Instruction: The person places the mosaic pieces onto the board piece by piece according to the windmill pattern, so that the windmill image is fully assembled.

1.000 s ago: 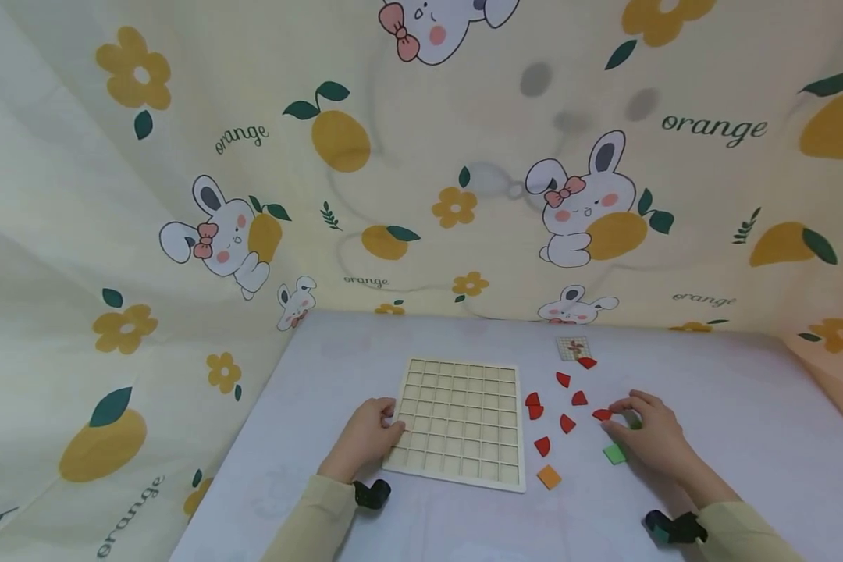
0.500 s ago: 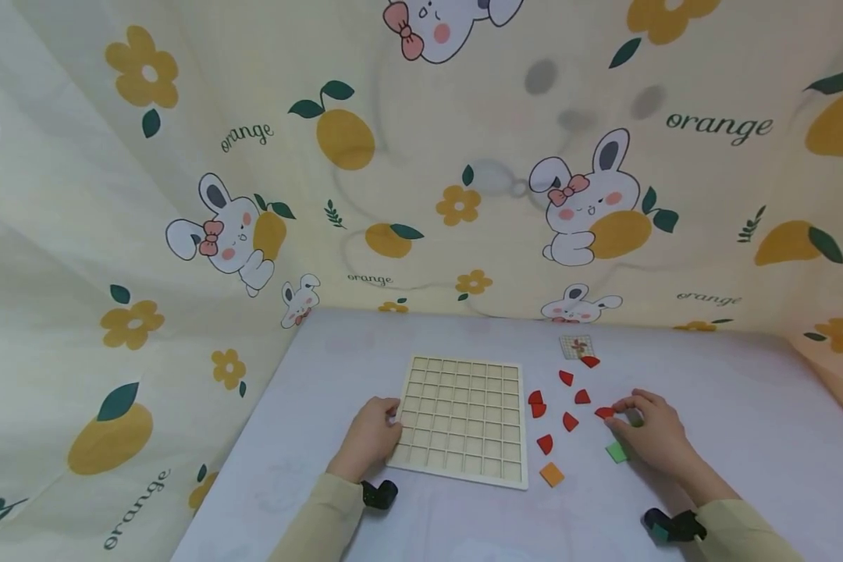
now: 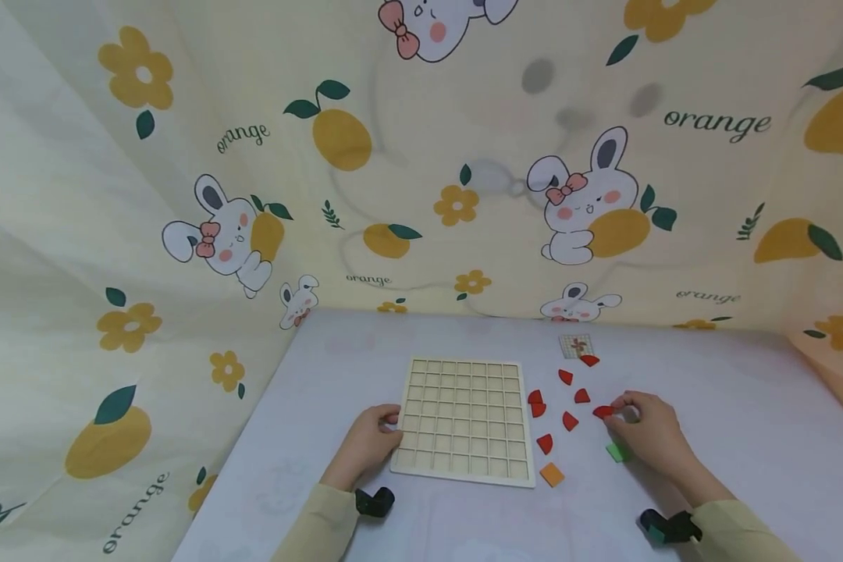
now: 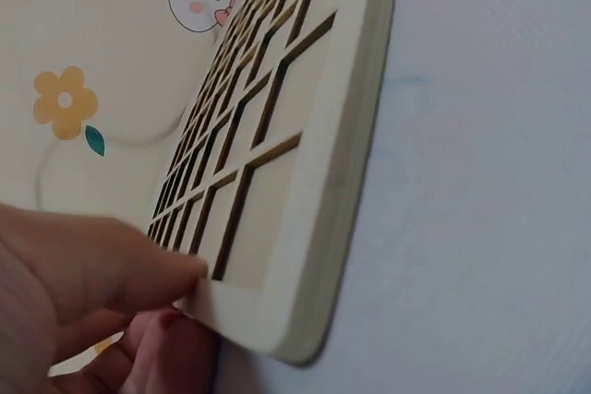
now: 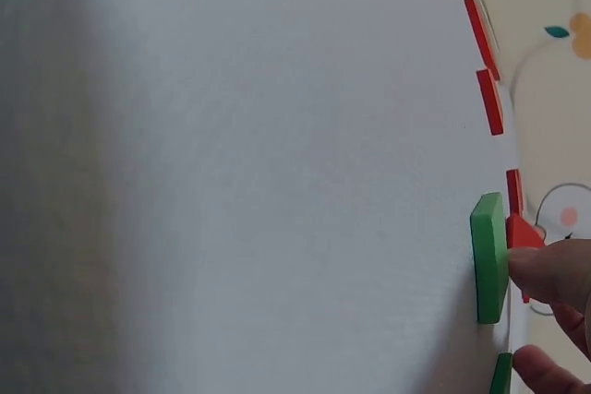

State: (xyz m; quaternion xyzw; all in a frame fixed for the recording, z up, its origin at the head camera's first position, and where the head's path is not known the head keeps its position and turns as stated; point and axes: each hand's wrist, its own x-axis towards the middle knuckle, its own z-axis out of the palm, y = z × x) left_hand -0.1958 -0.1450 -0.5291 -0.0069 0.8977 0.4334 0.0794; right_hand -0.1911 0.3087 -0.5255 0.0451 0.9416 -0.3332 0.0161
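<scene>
A pale wooden grid board (image 3: pixel 464 478) lies on the table. My left hand (image 3: pixel 368 441) grips its left edge, the thumb (image 4: pixel 138 269) over the rim and the fingers curled below it. To the right of the board, my right hand (image 3: pixel 649 433) pinches a red fan-shaped piece (image 3: pixel 602 411) between thumb and fingertips; the red piece (image 5: pixel 523 232) shows beside the thumb in the right wrist view. A green square tile (image 3: pixel 617 452) lies just below that hand. Another green piece (image 5: pixel 501 377) shows near the fingers in the right wrist view.
Several red fan-shaped pieces (image 3: pixel 570 421) lie scattered between board and right hand. An orange square tile (image 3: pixel 552 474) sits by the board's near right corner. A small pattern card (image 3: pixel 574 345) lies at the back, one red piece overlapping it. Printed cloth (image 3: pixel 407 257) hangs behind the table.
The board's near edge has swung slightly to the right with my left hand on it. My right hand has barely shifted and keeps the red piece.
</scene>
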